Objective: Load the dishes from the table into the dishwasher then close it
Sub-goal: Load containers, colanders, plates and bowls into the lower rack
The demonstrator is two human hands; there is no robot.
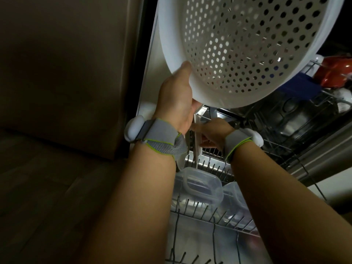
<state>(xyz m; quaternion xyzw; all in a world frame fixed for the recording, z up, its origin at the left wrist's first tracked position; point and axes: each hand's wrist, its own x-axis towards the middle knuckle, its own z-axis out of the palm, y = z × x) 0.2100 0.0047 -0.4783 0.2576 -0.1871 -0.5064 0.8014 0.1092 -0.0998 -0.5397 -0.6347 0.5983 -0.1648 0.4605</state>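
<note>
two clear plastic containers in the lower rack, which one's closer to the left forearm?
The left container, the one showing its rounded rectangular rim; its left side sits right beside the left forearm. The other container lies farther right, partly behind the right forearm.

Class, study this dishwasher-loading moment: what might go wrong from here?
1. The left hand holds the big white colander by its rim only; it may tip or slip.
2. The colander hides the upper rack, so it might knock the red item.
3. The right hand works cramped beneath it with a white plate.
</note>
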